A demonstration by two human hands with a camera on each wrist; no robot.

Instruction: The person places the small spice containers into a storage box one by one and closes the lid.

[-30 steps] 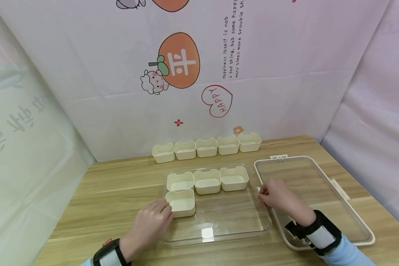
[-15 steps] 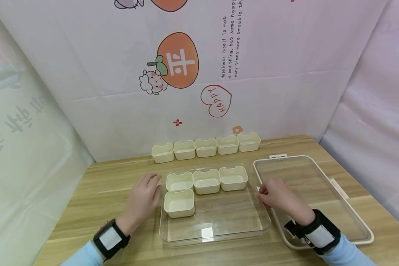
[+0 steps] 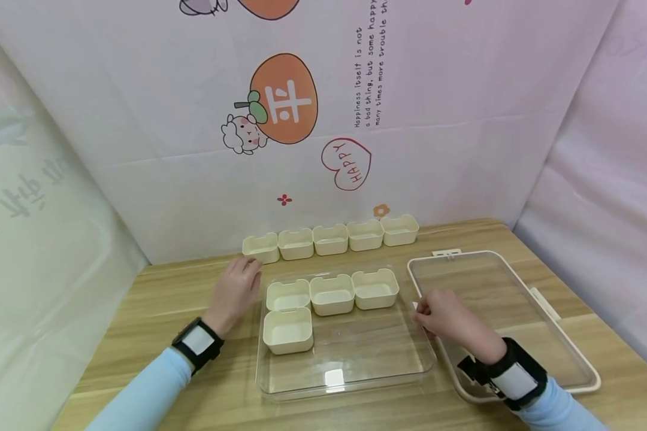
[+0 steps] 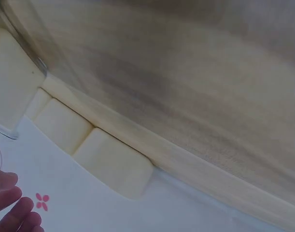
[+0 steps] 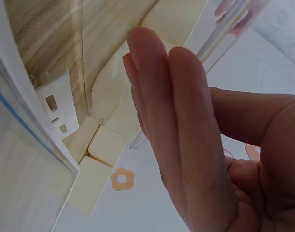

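Note:
In the head view, a clear plastic box [image 3: 366, 353] lies on the table with several cream small bins inside: a back row including a right-hand bin [image 3: 375, 290], and a front-left bin [image 3: 288, 331]. My right hand [image 3: 446, 314] pinches the box's right rim; in the right wrist view its fingers [image 5: 190, 125] are nearly straight, hiding the contact. My left hand [image 3: 234, 293] is above the table left of the box. Its fingertips overlap the leftmost bin [image 3: 260, 246] of the back row; touching cannot be told. Loosely bent fingers [image 4: 14, 212] show in the left wrist view.
Several more cream bins, such as a far-right one [image 3: 400, 231], line the table's back edge against a printed cloth [image 3: 437, 149]. A white-rimmed clear lid [image 3: 536, 326] with clips lies right of the box, under my right forearm.
My left hand has let go of the front-left bin in the box and moved back toward the rear row's leftmost bin. The right hand stays at the box's right rim.

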